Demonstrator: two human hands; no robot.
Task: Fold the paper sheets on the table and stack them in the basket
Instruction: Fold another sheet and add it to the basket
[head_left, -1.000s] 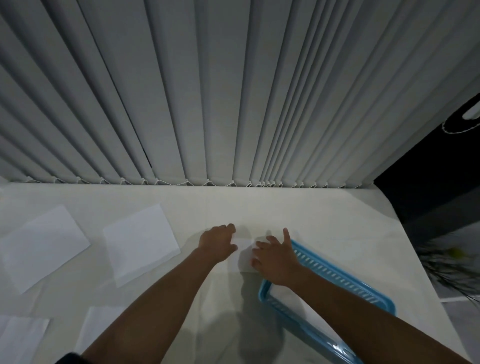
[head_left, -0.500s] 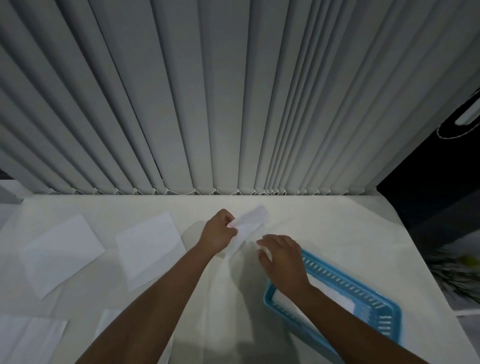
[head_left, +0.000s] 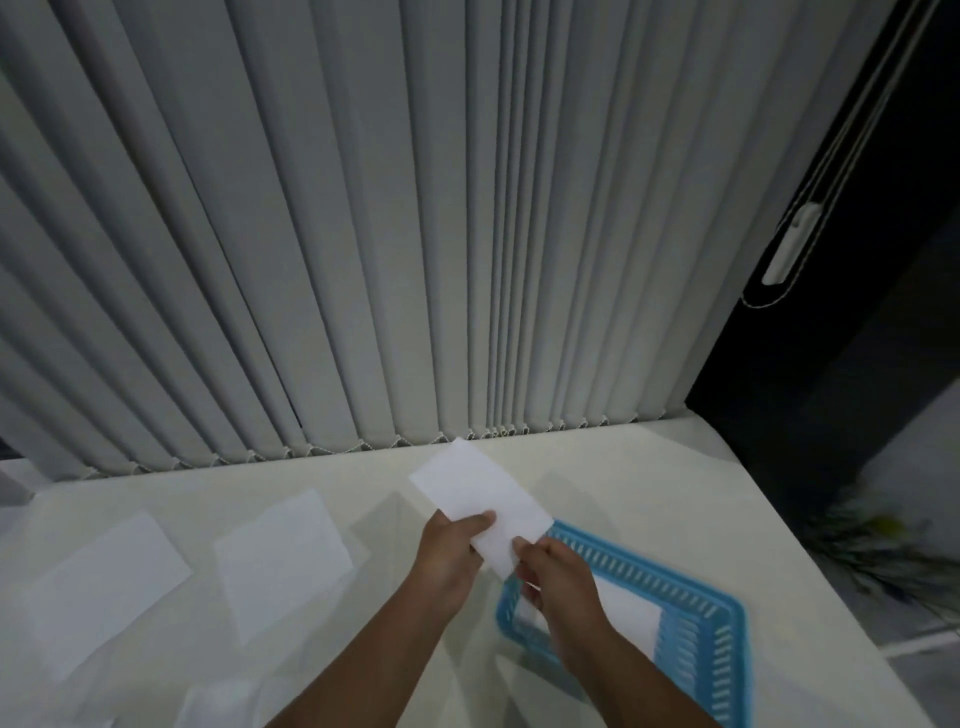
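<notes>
nearest, at seven o'clock from the hands, a near sheet (head_left: 223, 699) lies flat on the pale worktop (head_left: 649, 488), cut by the bottom edge of the view. at five o'clock from the hands sits a blue slotted basket (head_left: 724, 644) on the right part of the worktop, with white stacked paper (head_left: 623, 613) lying flat inside it.

the right hand (head_left: 558, 582) hangs over the basket's left corner, its wrist crossing the rim. its grip is clamped on the near end of a folded sheet (head_left: 480, 491), the fingers curled and pinching the paper. just beside it at nine o'clock, the left hand (head_left: 449, 558) holds the same sheet along its left edge, thumb (head_left: 480, 519) on top and the rest of the grip closed underneath. the two hands are close together, with the paper between them.

the folded sheet is lifted clear of the worktop, a narrow white rectangle slanting from the hands toward eleven o'clock. its far end shows against the foot of the blinds, and its near end lies just left of the basket's far corner.

farther left, two unfolded sheets lie flat and apart: a middle sheet (head_left: 283, 561) at nine o'clock from the left hand, and a left sheet (head_left: 104, 587) beyond that, near the frame edge.

behind the worktop hang grey vertical blinds (head_left: 363, 234), with a beaded chain along their foot. at two o'clock there is a dark opening with a white blind cord weight (head_left: 789, 249). low at three o'clock, past the worktop's edge, is a blurred plant (head_left: 883, 551).
</notes>
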